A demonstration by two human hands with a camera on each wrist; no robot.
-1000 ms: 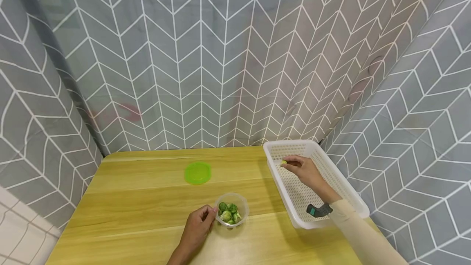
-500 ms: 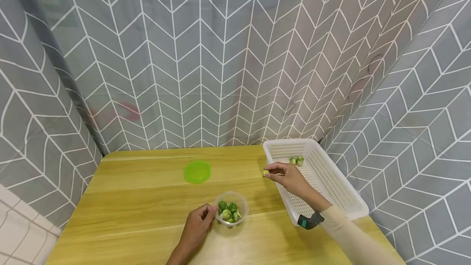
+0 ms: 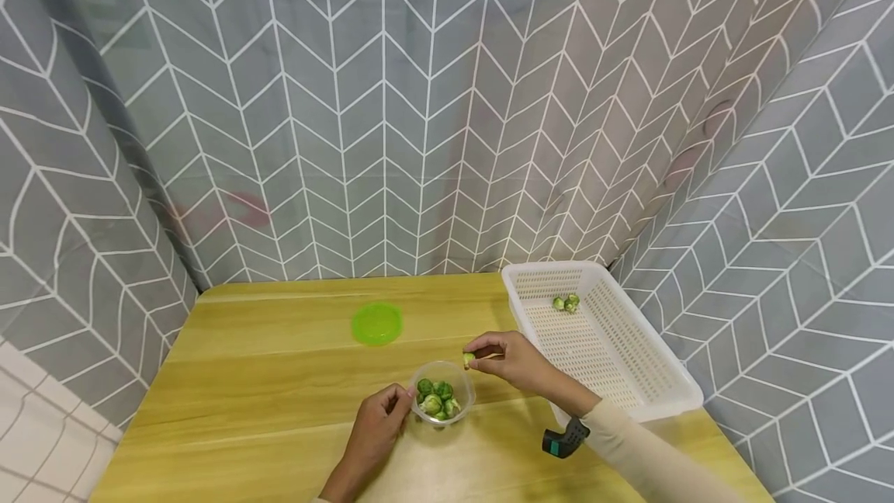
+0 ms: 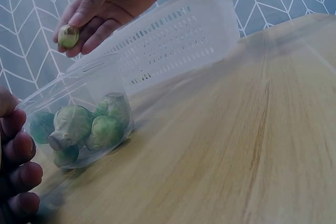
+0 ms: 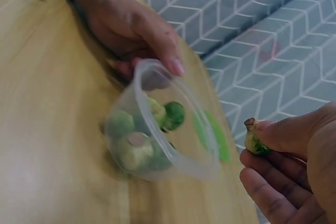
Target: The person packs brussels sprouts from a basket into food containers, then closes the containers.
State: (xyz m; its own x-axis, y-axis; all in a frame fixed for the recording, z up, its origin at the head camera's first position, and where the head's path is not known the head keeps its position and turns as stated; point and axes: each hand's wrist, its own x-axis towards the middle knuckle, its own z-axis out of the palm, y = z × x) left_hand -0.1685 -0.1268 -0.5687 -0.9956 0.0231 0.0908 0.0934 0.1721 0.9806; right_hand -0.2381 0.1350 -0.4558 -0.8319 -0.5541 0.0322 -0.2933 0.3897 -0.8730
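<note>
My right hand [image 3: 513, 363] pinches a small Brussels sprout [image 3: 467, 360] between thumb and fingertips, just past the far right rim of a clear plastic tub [image 3: 466, 402]. The right wrist view shows that sprout [image 5: 255, 139] with its brown stem end up. Several green Brussels sprouts [image 4: 73, 121] lie in the bottom of the tub, which stands on the table. My left hand [image 3: 377, 425] grips the tub's left rim, thumb at the edge and fingers curled against the outer wall.
At the right stands a white perforated plastic basket [image 3: 667, 359], with a few sprouts [image 3: 567, 303] in its far left corner. A bright green lid [image 3: 377, 324] lies on the wooden table [image 3: 265, 379] beyond the tub. Grey patterned curtains [image 3: 384, 115] enclose the table's back and sides.
My right hand has come out of the basket and travelled left and nearer with the sprout, up to the tub. The sprouts in the basket are uncovered. My left hand stays on the tub.
</note>
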